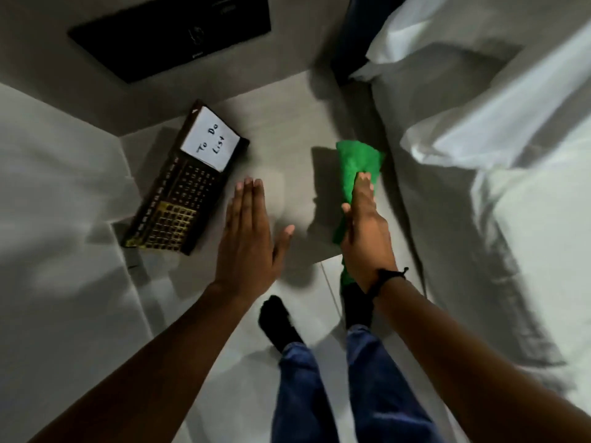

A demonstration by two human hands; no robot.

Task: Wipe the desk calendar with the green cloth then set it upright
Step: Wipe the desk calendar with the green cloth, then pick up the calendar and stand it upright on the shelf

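The desk calendar lies flat on the pale table top, left of centre. It is dark brown with gold date grids and a white "To Do List" note pad at its far end. My left hand hovers flat and open just to the right of the calendar, fingers together, touching nothing. My right hand holds the green cloth, which bunches out past my fingertips and hangs below my palm, near the table's right edge.
A black flat panel lies on the wall side at the back. A bed with white sheets and pillows fills the right side. White bedding or a cover lies to the left. My legs and dark socks stand on the floor below.
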